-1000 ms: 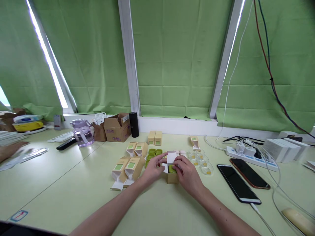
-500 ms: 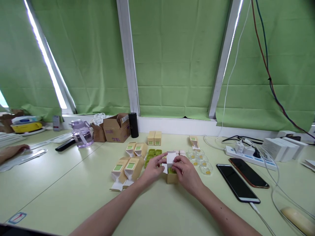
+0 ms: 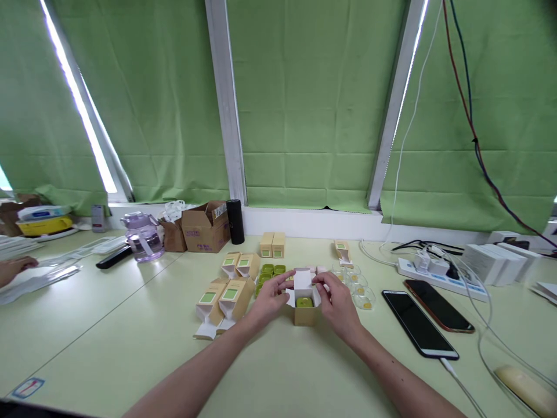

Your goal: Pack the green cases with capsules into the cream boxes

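Note:
In front of me an opened small tan cardboard box (image 3: 305,317) stands upright, its white inner flaps raised. A green square piece (image 3: 304,302) sits inside it. My left hand (image 3: 272,297) holds the box's left flap and the edge of its raised lid between thumb and fingers. At the right side, my right hand (image 3: 337,302) is closed, with thumb and fingertips at the lid's right edge and the right flap. Just behind my left hand are several green cups (image 3: 267,269). Several clear plastic cups with yellow spots (image 3: 364,298) lie beyond my right hand.
Open tan boxes (image 3: 237,296) lie to the left; two closed ones (image 3: 272,245) stand at the back. Phones (image 3: 420,325), a power strip (image 3: 439,277) and cables are on the right. A purple bottle (image 3: 144,238) stands left. Another person's hand (image 3: 15,268) is at far left.
My right hand has drawn back from inside the box to its right edge and flap, uncovering the green piece. My left hand has stayed almost in place.

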